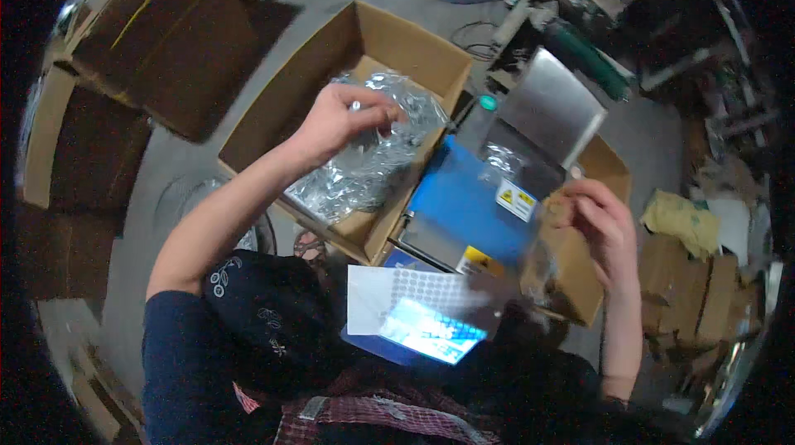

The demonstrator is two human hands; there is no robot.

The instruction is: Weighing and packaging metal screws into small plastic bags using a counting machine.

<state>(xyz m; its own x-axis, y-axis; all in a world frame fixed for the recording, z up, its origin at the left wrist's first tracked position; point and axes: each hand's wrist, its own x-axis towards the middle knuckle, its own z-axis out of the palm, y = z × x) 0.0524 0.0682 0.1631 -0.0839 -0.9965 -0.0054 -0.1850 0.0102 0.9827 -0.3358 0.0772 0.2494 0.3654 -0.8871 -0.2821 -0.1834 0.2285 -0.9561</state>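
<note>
My left hand (348,124) hangs over an open cardboard box (414,43) on the left, its fingers curled together. A small shiny spot, perhaps a ring, shows on one finger. Below it lies a heap of clear plastic packets (352,180). My right hand (603,226) is above a second cardboard box (586,283), its fingers bent and somewhat blurred. By its fingertips is a small pale spot; what it is I cannot make out. Between the hands stands a blue machine (472,197) with a metal plate (553,105) and warning labels.
In front of me a white sheet of round stickers (422,288) lies beside a brightly lit patch (435,331). A green round button (487,103) sits behind the blue machine. Large cardboard boxes (174,39) stand at left, and a yellowish cloth (681,221) lies at right.
</note>
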